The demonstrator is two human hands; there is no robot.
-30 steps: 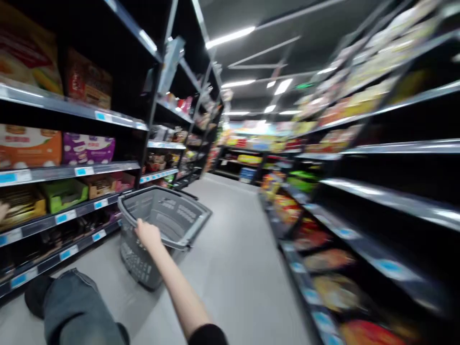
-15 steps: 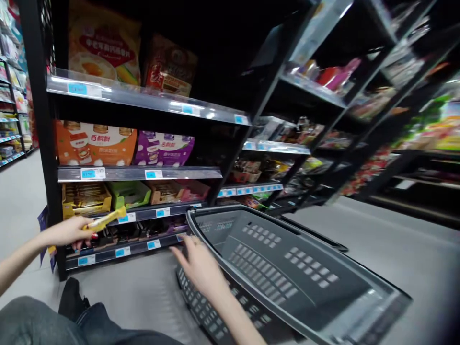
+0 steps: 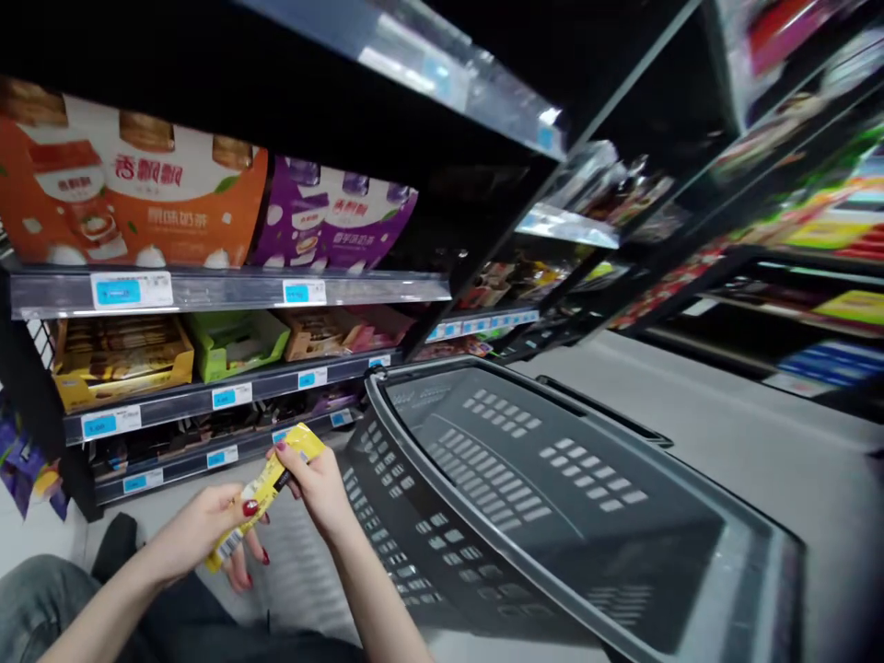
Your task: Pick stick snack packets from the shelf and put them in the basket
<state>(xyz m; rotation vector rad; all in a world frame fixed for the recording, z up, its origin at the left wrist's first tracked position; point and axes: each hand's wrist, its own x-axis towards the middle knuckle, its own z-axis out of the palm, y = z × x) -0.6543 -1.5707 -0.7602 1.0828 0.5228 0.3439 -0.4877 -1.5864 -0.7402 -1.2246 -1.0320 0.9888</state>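
Observation:
A slim yellow sachet (image 3: 266, 488) with a barcode at its lower end lies slantwise between my two hands. My left hand (image 3: 207, 525) pinches its lower part, thumb on top and some fingers loose beneath. Around its upper end the fingers of my right hand (image 3: 314, 483) are closed, the thumb pressed on the wrapper. Just right of my right hand stands a grey shopping basket (image 3: 483, 488), with no goods visible inside it. Behind my hands, an open yellow carton (image 3: 124, 387) of similar slim packets sits on a low shelf.
A green carton (image 3: 238, 345) stands beside the yellow one. Orange (image 3: 166, 212) and purple (image 3: 335, 221) multipacks fill the shelf above. Price tags line the shelf edges (image 3: 227, 396). A purple packet (image 3: 28, 460) hangs at the far left. More shelving runs along the right, blurred.
My left hand has brought the yellow sachet down and right, away from the shelf. My right hand has left the basket's side and taken hold of the sachet. The view has moved closer.

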